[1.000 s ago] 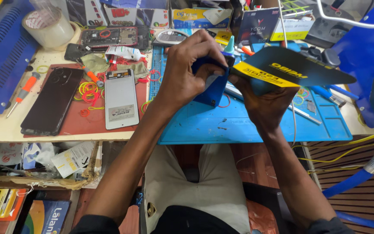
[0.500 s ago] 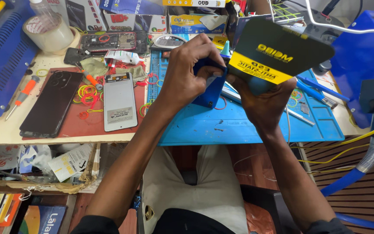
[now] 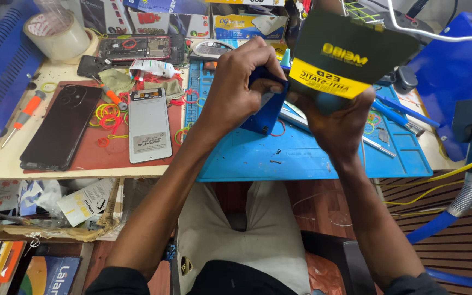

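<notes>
The left hand (image 3: 236, 90) is closed on a blue slab-shaped phone part (image 3: 266, 106), thumb at its upper edge, long axis tilted upright over the blue silicone work mat (image 3: 312, 155). Just beside it, the right hand (image 3: 337, 117) pinches a dark flat bag with a yellow band (image 3: 345, 54), raised higher and more upright than a second ago.

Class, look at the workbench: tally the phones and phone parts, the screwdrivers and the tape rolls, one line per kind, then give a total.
Phones and phone parts: 4 (black phone, white panel, opened phone, blue phone in both hands)
Orange-handled screwdrivers: 2
Tape rolls: 1
Total: 7
</notes>
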